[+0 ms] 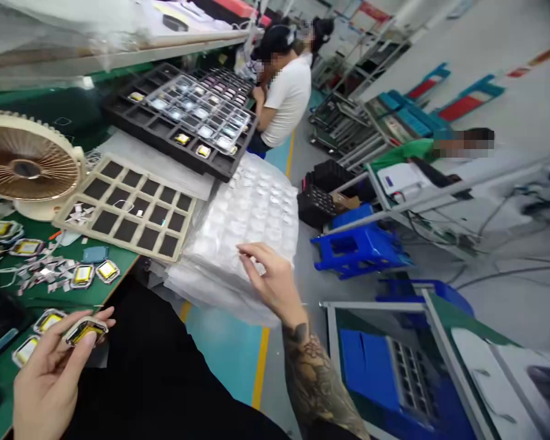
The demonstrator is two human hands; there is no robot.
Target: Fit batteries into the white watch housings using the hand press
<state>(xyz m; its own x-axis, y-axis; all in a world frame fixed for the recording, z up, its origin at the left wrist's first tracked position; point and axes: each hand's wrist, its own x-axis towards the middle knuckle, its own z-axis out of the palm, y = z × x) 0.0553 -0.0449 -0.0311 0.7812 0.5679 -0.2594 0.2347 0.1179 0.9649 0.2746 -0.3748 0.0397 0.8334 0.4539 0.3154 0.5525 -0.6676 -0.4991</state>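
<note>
My left hand, at the lower left, grips a small rounded-square watch case between thumb and fingers; yellow shows inside the case. My right hand hovers over a stack of translucent white plastic trays with moulded pockets. Its thumb and index fingertips are close together with a slight gap, and I see nothing between them. Similar watch cases with yellow inside lie on the green work mat, next to a pile of small silvery pieces.
Behind the mat are a beige compartment tray, a round fan and a black tray bearing clear trays of parts. A person in a white shirt sits further along the bench. Blue stools and a metal-framed table stand at right.
</note>
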